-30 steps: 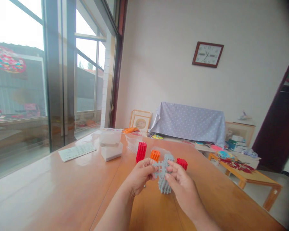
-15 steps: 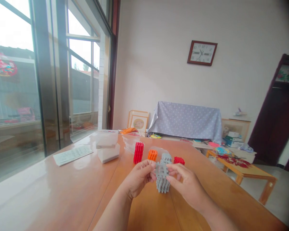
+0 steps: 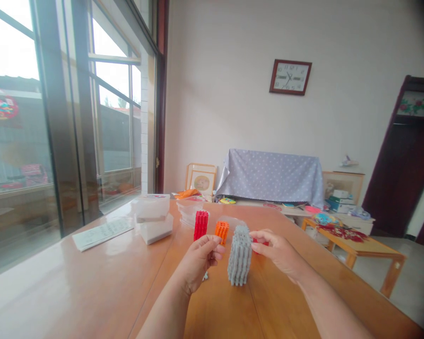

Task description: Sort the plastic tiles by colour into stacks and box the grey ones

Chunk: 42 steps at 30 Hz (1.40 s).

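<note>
A tall grey stack of interlocking plastic pieces (image 3: 239, 259) stands on the table between my hands, with more grey pieces (image 3: 242, 230) close behind its top. My left hand (image 3: 204, 256) is just left of the stack, thumb and fingers pinched together; whatever they hold, if anything, is hidden. A small grey piece (image 3: 205, 276) shows partly below that hand. At the upper right edge of the stack, my right hand (image 3: 277, 252) has its thumb and index finger apart; whether they touch it I cannot tell. Behind the hands stand a red stack (image 3: 201, 225), an orange stack (image 3: 222, 229) and another red one (image 3: 260, 242), partly covered.
On the wooden table (image 3: 127, 287), printed sheets (image 3: 102, 233) lie left of two stacked white boxes (image 3: 153, 219). Clear plastic containers (image 3: 190, 212) are behind the red stack. A low wooden table (image 3: 367, 247) is off to the right.
The grey piece held between both hands over the stack is no longer between them. My hands have moved apart, the left one leftward, and the grey stack now shows whole. The view has shifted slightly.
</note>
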Tool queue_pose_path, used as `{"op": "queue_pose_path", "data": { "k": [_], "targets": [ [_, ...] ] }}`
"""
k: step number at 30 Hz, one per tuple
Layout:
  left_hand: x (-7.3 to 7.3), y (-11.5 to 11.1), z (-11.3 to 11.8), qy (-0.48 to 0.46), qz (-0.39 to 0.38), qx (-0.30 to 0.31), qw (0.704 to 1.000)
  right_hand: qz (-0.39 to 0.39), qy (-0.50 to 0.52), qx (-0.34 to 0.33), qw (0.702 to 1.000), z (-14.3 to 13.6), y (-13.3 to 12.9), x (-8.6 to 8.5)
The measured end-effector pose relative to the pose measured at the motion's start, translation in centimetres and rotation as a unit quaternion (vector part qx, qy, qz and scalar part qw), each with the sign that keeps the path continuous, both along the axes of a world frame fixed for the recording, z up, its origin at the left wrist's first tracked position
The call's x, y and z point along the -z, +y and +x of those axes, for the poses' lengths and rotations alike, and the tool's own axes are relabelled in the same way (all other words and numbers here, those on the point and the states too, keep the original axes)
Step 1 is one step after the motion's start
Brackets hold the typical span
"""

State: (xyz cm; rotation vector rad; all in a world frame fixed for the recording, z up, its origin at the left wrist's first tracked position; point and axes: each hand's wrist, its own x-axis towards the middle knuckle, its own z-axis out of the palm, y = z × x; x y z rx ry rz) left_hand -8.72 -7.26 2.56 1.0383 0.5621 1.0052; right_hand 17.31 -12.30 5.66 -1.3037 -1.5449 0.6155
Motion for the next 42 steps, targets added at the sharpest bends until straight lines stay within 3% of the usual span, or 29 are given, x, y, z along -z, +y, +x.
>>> {"op": "queue_pose_path", "data": {
  "k": [13, 16, 19, 25, 30, 34, 37, 40, 42],
  "targets": [
    [-0.2, 0.2, -0.2, 0.001, -0.010, -0.044, 0.999, -0.020, 0.037, 0.008, 0.999, 0.6, 0.2, 0.7],
    [0.0, 0.7, -0.4, -0.007, -0.020, -0.078, 0.997, 0.006, 0.076, 0.036, 0.996, 0.0, -0.7, 0.6],
    [0.2, 1.4, -0.8, -0.019, -0.053, -0.144, 0.988, 0.046, 0.077, 0.045, 0.995, -2.4, -2.3, 0.4],
    [-0.1, 2.3, -2.1, -0.048, -0.109, -0.289, 0.950, 0.033, -0.090, -0.076, 0.992, -11.2, -4.2, 1.9],
    [-0.1, 2.5, -2.5, -0.049, -0.127, -0.314, 0.940, -0.015, -0.324, -0.073, 0.943, -16.4, -1.8, 4.2],
    [0.2, 2.9, -2.6, -0.040, -0.131, -0.314, 0.939, -0.045, -0.423, 0.022, 0.905, -18.3, 0.4, 5.8],
    [0.4, 3.0, -2.6, -0.038, -0.128, -0.309, 0.942, -0.034, -0.453, 0.038, 0.890, -18.6, 1.2, 6.5],
    [0.3, 2.8, -2.6, -0.030, -0.119, -0.310, 0.943, -0.033, -0.428, 0.062, 0.901, -18.0, 1.4, 6.6],
    [0.1, 2.5, -2.5, -0.017, -0.101, -0.317, 0.943, -0.028, -0.361, 0.078, 0.929, -17.2, 1.3, 6.4]
  ]
}}
